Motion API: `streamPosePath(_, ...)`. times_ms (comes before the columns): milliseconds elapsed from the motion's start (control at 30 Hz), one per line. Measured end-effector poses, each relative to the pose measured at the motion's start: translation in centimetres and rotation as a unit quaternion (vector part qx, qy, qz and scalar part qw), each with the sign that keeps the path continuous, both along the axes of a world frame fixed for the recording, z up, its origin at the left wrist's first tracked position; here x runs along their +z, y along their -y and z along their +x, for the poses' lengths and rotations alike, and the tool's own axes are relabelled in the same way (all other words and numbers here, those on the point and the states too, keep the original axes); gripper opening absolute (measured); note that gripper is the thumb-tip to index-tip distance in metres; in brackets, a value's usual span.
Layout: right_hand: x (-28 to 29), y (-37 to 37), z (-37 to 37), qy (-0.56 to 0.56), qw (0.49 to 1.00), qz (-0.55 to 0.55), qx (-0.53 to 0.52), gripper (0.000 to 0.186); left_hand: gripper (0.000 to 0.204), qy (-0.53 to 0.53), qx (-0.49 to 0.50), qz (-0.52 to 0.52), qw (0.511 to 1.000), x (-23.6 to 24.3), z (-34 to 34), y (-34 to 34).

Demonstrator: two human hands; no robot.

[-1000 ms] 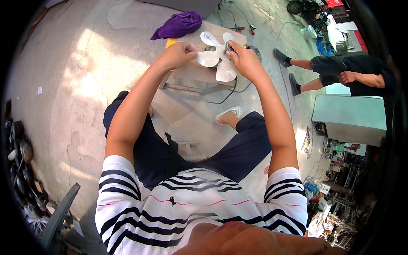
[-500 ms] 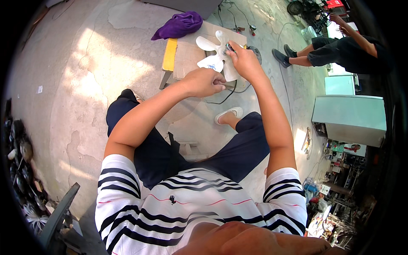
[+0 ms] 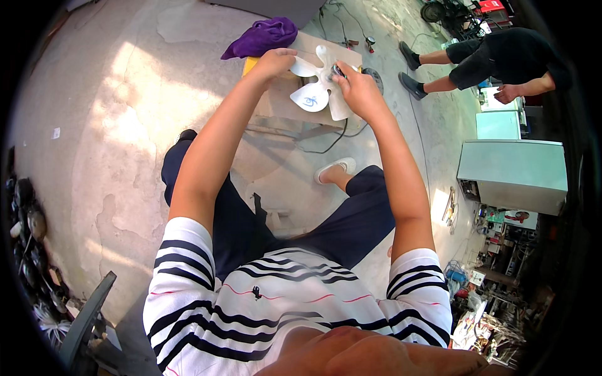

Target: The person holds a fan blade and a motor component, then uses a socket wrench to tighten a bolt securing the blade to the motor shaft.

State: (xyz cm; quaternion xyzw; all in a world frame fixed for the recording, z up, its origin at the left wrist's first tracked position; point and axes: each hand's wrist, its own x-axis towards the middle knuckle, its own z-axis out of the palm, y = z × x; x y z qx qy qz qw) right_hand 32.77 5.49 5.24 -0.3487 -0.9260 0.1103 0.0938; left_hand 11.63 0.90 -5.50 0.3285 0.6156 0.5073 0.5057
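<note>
A white fan blade wheel (image 3: 311, 96) with broad paddles and a blue mark on one of them lies over a low cardboard-covered stand (image 3: 273, 103). My right hand (image 3: 359, 91) is closed over a small dark object (image 3: 338, 70) at the wheel's hub; the fingers hide most of it, so its kind cannot be made out. My left hand (image 3: 276, 61) is at the tip of the upper-left paddle, fingers bent around its edge. A bunched purple cloth (image 3: 263, 37) lies beyond the left hand, on the stand's far left corner.
A round dark part (image 3: 372, 79) sits right of the wheel, and a black cable (image 3: 329, 149) loops below the stand. Gauges with hoses (image 3: 370, 44) lie on the floor behind. At right, another person (image 3: 501, 66) stands near a pale green cabinet (image 3: 514, 169) and cluttered tools.
My left hand has moved up and left, from beside the lower paddles to the upper-left paddle's tip. My right hand stays at the hub. The other person has lowered an arm and shifted their stance.
</note>
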Motion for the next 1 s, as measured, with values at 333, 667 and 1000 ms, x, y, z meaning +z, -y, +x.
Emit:
streamPosePath(333, -0.3, 0.1, -0.3, 0.029, 0.999, -0.015, -0.043, 0.037, 0.041, -0.025, -0.051, -0.02, 0.998, 0.8, -0.4, 4.0)
streamPosePath(667, -0.6, 0.0, -0.2, 0.008, 1.0, 0.003, -0.029, 0.038, 0.034, -0.234, -0.159, 0.019, 0.959, 2.5, 2.4, 8.5)
streamPosePath(1000, -0.9, 0.0, -0.2, 0.0, 0.999, 0.025, -0.022, 0.036, 0.045, -0.179, -0.264, 0.101, 0.942, 2.3, 7.7, 8.9)
